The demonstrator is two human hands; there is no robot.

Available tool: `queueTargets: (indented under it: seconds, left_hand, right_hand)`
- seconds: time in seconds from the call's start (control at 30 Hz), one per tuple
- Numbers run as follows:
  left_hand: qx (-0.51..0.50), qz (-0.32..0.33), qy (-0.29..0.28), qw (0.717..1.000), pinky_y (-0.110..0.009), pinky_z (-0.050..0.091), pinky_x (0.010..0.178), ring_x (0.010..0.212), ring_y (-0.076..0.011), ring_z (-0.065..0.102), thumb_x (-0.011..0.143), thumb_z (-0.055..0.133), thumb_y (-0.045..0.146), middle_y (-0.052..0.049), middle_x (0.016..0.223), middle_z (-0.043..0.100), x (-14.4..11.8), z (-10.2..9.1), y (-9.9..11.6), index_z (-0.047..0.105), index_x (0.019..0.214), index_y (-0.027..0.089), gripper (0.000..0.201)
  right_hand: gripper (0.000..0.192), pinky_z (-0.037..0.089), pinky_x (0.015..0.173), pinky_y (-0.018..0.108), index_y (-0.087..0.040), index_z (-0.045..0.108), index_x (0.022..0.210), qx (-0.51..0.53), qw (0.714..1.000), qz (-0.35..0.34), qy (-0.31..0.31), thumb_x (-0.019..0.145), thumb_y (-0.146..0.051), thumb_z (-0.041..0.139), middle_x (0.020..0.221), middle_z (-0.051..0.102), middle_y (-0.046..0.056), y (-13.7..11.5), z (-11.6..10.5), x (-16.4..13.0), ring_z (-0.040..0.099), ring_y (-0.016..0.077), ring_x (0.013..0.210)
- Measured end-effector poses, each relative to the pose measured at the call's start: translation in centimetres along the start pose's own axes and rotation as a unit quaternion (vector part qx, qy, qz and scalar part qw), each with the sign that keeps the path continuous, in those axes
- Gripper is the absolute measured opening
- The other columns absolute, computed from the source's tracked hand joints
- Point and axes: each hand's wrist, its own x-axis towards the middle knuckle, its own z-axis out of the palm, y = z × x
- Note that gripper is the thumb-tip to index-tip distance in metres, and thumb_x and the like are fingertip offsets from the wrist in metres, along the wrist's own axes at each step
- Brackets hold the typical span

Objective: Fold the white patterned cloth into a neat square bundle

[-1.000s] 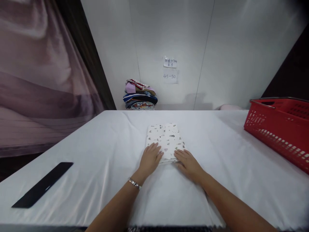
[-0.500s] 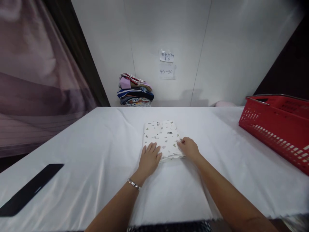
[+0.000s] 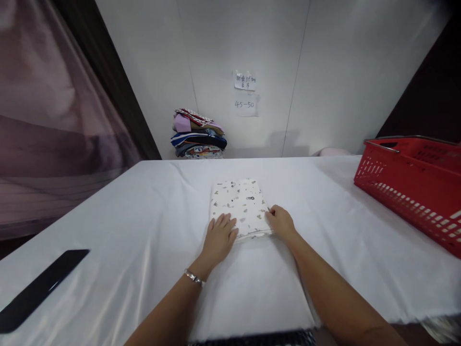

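Note:
A folded white cloth (image 3: 239, 204) with small printed motifs lies flat on the white-covered table (image 3: 151, 211), in the middle of the view. On its near left corner rests my left hand (image 3: 219, 238), palm down with the fingers stretched out; a silver bracelet circles that wrist. At the cloth's right edge my right hand (image 3: 281, 222) is closed, thumb and fingers pinching the folded edge. The near edge shows several stacked layers.
A red plastic basket (image 3: 410, 180) stands at the right. Far left lies a flat black object (image 3: 41, 290). Behind the table's far edge is a stack of folded fabrics (image 3: 198, 137) against the wall, with paper notes (image 3: 246, 93) beside it.
The view has turned slightly, shifting the scene a little to the left. Both hands stay at the same places on the cloth, with no clear change in it.

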Motion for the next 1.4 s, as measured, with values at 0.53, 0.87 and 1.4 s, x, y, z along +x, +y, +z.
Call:
queueTargets:
  seconds: [0.53, 0.87, 1.4]
  left_hand:
    - [0.041, 0.131, -0.059, 0.989, -0.053, 0.024, 0.106, 0.134, -0.0276, 0.027, 0.091, 0.036, 0.046, -0.009, 0.145, 0.033, 4.5, 1.9, 7.0, 0.034, 0.137, 0.024, 0.051]
    - [-0.02, 0.112, -0.123, 0.986, -0.05, 0.022, 0.108, 0.135, -0.0257, 0.025, 0.089, 0.04, 0.043, -0.007, 0.147, 0.03, 5.1, 0.8, 6.8, 0.028, 0.141, 0.028, 0.056]
    - [-0.158, -0.277, 0.059, 0.946, -0.037, 0.024, 0.11, 0.134, -0.0251, 0.028, 0.082, 0.051, 0.039, -0.013, 0.145, 0.032, 2.4, 0.4, -2.4, 0.046, 0.128, 0.015, 0.052]
  right_hand:
    - [0.025, 0.046, 0.075, 0.032, -0.021, 0.061, 0.101, 0.078, 0.995, -0.06, 0.013, 0.083, -0.033, 0.048, 0.096, 0.064, 0.007, 1.1, 0.1, 0.5, 0.059, 0.0199, 0.087]
    - [0.058, 0.02, 0.106, 0.051, -0.019, 0.04, 0.134, 0.053, 0.972, -0.181, -0.138, 0.09, -0.054, 0.032, 0.146, 0.031, 0.01, -0.4, -0.1, -0.9, 0.021, 0.0254, 0.136]
    - [0.054, 0.022, 0.111, 0.041, -0.018, 0.048, 0.13, 0.161, 0.968, -0.14, -0.131, 0.086, -0.048, 0.041, 0.149, 0.024, 0.006, 0.8, 1.6, -1.0, 0.015, 0.0213, 0.138]
